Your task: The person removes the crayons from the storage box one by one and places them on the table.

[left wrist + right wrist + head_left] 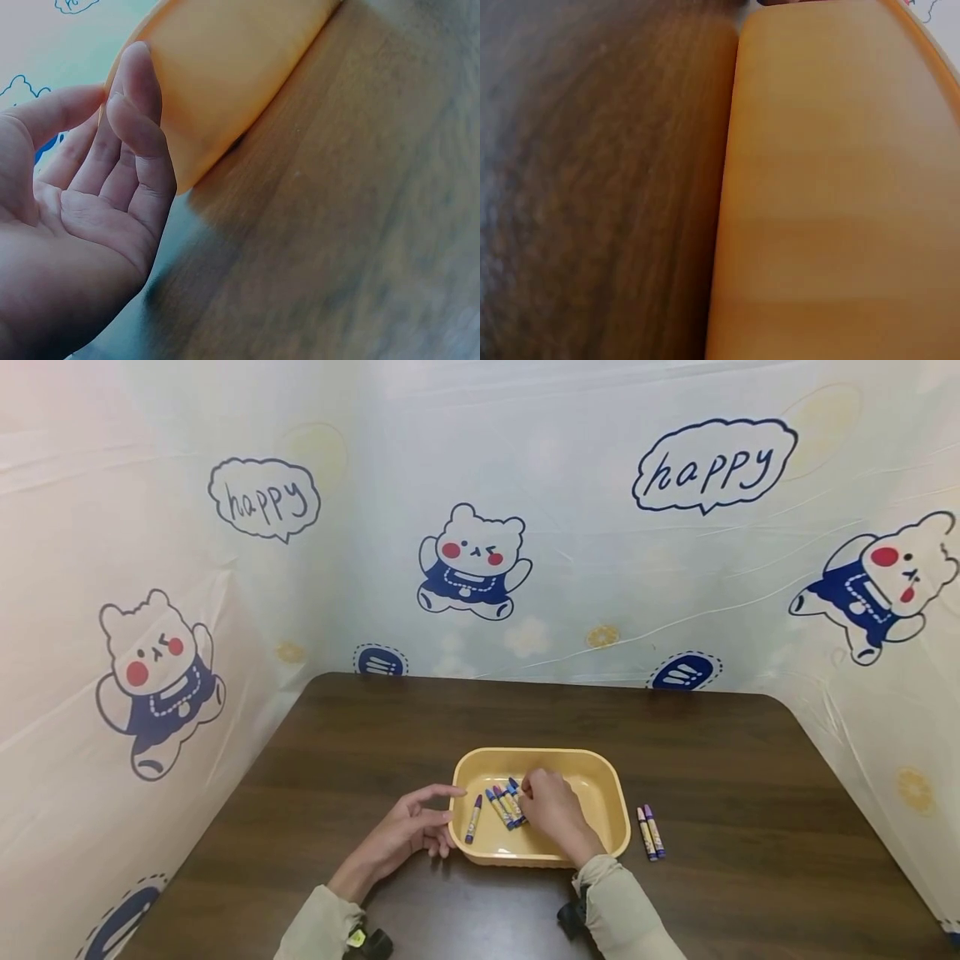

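Left grip (405, 831), fingers loose, touching yellow tray (603, 810) | Right grip (555, 808) over crayons (498, 808) inside, hold hidden | Seemingly arranging them | Next probably needs a light, precise pinch

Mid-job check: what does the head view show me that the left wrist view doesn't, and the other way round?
Only the head view: the right hand inside the yellow tray, crayons lying in it, and two crayons on the table to its right.
Only the left wrist view: the left hand's palm, face-on.
Both: the left hand at the tray's rim, the table and the printed backdrop.
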`<action>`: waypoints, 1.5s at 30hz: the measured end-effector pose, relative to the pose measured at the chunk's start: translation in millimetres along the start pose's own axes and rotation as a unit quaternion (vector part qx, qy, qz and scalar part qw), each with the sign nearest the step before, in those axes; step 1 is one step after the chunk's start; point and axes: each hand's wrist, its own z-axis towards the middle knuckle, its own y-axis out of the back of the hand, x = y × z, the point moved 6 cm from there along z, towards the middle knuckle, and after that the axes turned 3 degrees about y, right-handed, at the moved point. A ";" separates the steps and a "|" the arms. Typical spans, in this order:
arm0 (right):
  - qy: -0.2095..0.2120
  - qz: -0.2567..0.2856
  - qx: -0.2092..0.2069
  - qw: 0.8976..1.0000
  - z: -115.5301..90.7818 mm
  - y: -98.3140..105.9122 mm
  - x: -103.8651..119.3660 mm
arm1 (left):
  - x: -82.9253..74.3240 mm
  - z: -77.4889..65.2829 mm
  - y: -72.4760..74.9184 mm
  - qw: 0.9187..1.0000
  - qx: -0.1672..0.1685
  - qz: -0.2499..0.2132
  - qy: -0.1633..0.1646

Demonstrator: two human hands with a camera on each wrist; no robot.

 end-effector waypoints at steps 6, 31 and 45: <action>0.008 0.011 0.002 1.000 -0.7 -2.8 0.5 | 1.4 -0.2 1.5 1.000 -0.005 0.004 -0.001; 0.059 0.034 -0.080 0.994 -19.2 37.1 5.5 | 5.1 2.1 -3.9 1.000 -0.006 0.002 0.005; 0.052 0.048 -0.190 0.979 -65.0 65.7 -15.5 | -0.1 -1.3 -3.9 1.000 0.012 0.001 -0.008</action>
